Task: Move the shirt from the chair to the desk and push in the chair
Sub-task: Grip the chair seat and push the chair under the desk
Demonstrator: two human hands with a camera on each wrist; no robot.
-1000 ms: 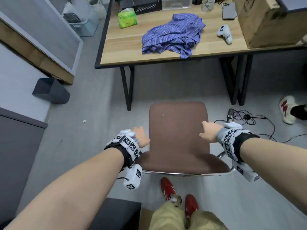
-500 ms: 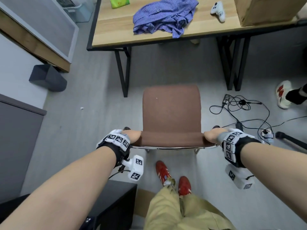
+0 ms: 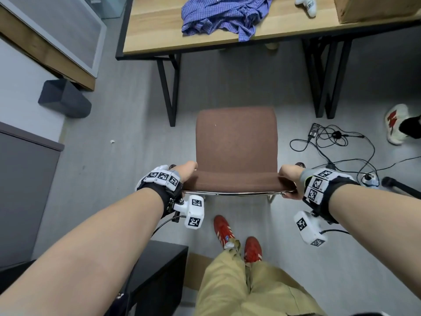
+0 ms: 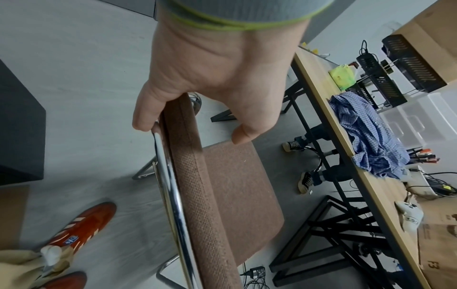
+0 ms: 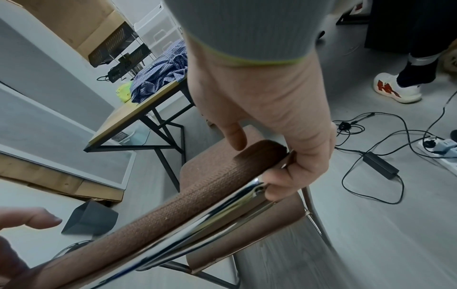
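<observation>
Gripped at both top corners of the backrest, presumably so that the chair (image 3: pixel 237 144) could be steered straight between the desk legs rather than swung to 1 side. Left hand (image 3: pixel 185 172) clenched round the left corner: thumb laid on the front of the brown fabric, fingers (image 4: pixel 146 117) curled behind over the chrome tube (image 4: pixel 170 195). Right hand (image 3: pixel 290 179) wrapped round the right corner likewise, thumb in front, fingers (image 5: pixel 279 185) hooked behind, over the chrome tube and under the padding. Nothing else held in either hand.

Shirt (image 3: pixel 223 14) already lying crumpled on the desk (image 3: pixel 148 39), 1 sleeve hanging over the near edge, well apart from both hands and beyond the seat. Chair standing short of the desk, seat front not yet under the top; judged as the push-in step, barely begun. Loose cables (image 3: pixel 330 142) on the floor near the right chair leg, a possible snag.
</observation>
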